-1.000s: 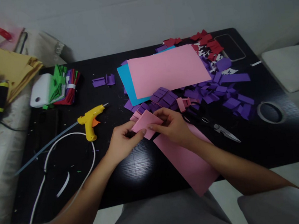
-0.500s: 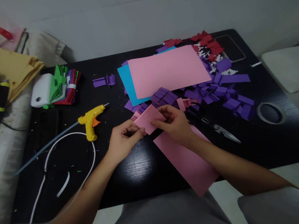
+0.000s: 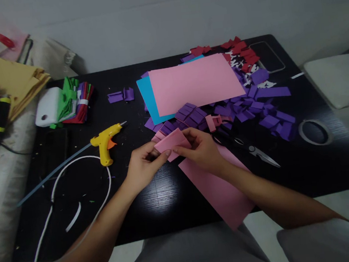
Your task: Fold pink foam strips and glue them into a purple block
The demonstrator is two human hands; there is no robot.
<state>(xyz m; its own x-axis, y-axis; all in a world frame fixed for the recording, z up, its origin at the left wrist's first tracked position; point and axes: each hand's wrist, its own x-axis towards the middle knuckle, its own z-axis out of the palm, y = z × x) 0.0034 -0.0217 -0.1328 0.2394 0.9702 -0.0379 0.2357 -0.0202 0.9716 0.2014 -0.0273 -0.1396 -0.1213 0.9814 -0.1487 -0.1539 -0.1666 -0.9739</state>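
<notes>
Between both hands is a small folded piece of pink paper [image 3: 173, 141], held just above the black table. My left hand [image 3: 143, 165] pinches its left end between thumb and fingers. At its right end, my right hand [image 3: 202, 149] grips it, the thumb lying across the front. A larger pink sheet [image 3: 220, 184] lies under my right wrist and hangs over the table's front edge. Behind the held piece is a cluster of folded purple paper pieces [image 3: 190, 114]. Black-handled scissors [image 3: 255, 152] lie right of my right hand, near a small folded pink strip [image 3: 214, 122].
A yellow glue gun [image 3: 104, 144] with a looping white cord [image 3: 54, 182] lies at left. Pink [image 3: 194, 82] and blue sheets [image 3: 148, 98] lie at the back. Purple scraps [image 3: 279, 121], red scraps [image 3: 241, 50] and a tape roll [image 3: 315, 131] are at right.
The folded pink paper has tilted and shifted slightly left and down, and a crease along its upper part now shows. Both hands keep their hold on it.
</notes>
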